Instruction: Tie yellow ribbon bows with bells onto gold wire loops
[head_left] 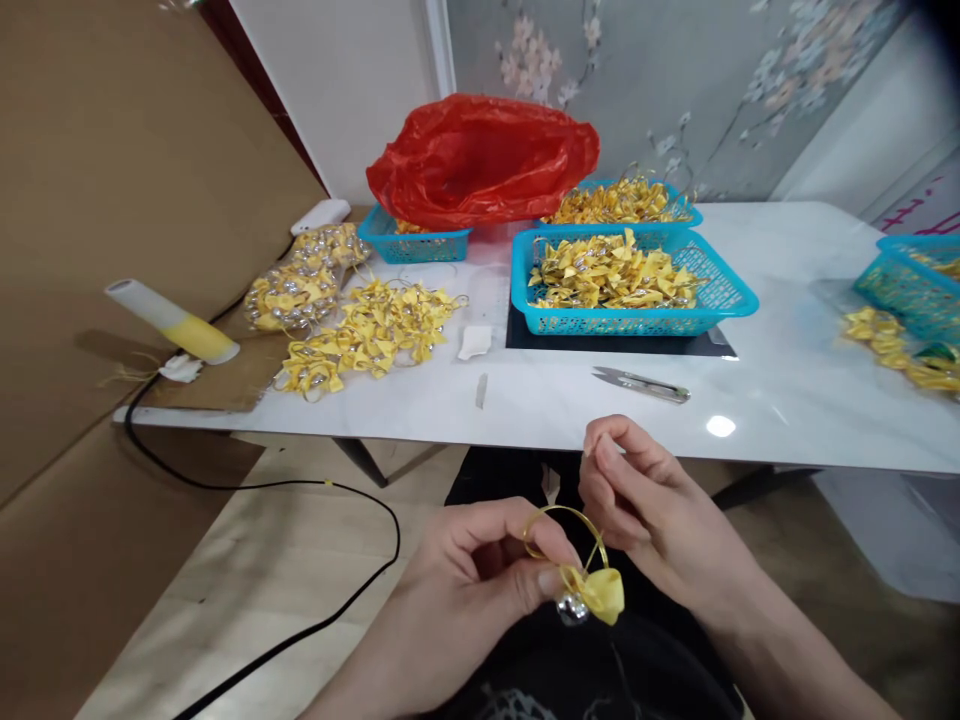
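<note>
Low in front of my body, my left hand (487, 585) pinches a yellow ribbon bow (604, 595) between thumb and forefinger. A silver jingle bell (572, 608) hangs at the bow, and a thin gold loop (568, 510) rises from it over my fingers. Just right of the bow and apart from it, my right hand (652, 500) is closed, thumb against forefinger. Whatever those fingertips may hold is too small to make out. Thread snips (642, 385) lie on the white table (795, 400) beyond my right hand.
Bows with bells (375, 335) are heaped at the table's left. A blue basket (525, 318) of bows stands mid-table, with a red plastic bag (480, 165) behind it. Another blue basket (900, 285) is far right. A yellow-white tube (172, 322) and black cable (352, 605) are left.
</note>
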